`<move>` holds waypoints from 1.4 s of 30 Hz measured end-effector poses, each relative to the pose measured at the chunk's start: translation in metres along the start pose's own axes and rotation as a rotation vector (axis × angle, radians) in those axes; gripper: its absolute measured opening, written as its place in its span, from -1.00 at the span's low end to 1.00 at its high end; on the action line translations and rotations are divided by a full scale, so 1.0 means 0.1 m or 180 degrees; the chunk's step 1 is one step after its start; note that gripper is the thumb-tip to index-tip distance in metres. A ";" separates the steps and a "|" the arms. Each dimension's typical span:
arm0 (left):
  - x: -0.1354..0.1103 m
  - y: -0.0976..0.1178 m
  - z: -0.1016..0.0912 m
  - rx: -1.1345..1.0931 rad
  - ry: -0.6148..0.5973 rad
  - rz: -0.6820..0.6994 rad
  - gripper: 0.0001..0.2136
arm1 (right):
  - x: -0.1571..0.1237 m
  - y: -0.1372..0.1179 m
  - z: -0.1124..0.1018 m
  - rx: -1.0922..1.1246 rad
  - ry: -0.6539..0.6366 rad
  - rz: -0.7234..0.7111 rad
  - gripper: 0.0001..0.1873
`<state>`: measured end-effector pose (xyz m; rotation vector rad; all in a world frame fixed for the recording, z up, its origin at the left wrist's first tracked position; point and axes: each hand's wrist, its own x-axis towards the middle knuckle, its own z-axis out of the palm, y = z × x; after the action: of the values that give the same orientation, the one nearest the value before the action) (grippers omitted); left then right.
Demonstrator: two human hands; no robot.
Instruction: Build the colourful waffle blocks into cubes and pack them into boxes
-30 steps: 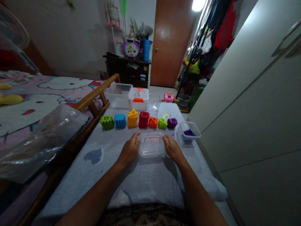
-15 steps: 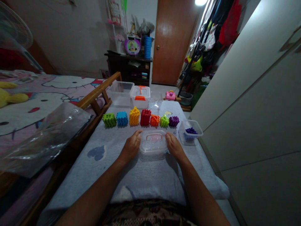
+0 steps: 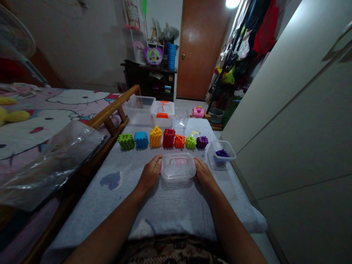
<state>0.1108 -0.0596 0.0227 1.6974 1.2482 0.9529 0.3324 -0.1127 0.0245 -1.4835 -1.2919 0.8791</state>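
Observation:
A small clear plastic box with a lid [image 3: 178, 168] rests on the grey mattress [image 3: 165, 209] in front of me. My left hand [image 3: 150, 175] grips its left side and my right hand [image 3: 202, 174] grips its right side, fingers curled against the walls. Behind the box stands a row of toothed plastic cubes: green [image 3: 126, 141], blue [image 3: 141, 139], yellow [image 3: 155, 136], red [image 3: 168, 138], orange [image 3: 179, 141], light green [image 3: 190, 142] and purple [image 3: 201, 142].
An open clear tub with purple pieces [image 3: 221, 154] sits to the right of the box. Larger clear containers [image 3: 139, 109], one with an orange latch [image 3: 162, 109], stand at the far end. A wooden bed rail [image 3: 111, 113] runs along the left, white cupboard doors [image 3: 288, 121] along the right.
The lidded box looks lifted slightly between both hands, which stay on its sides. The view shifted a little.

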 end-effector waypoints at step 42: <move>-0.10 0.04 -0.03 0.0492 -0.0037 0.1154 -0.68 | 0.38 0.44 -0.86 -0.1586 0.2613 -0.0189 0.28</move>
<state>0.1078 -0.0692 0.0265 2.0955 1.0470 1.0749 0.4331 -0.0923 0.0099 -1.8865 -0.9328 -0.1476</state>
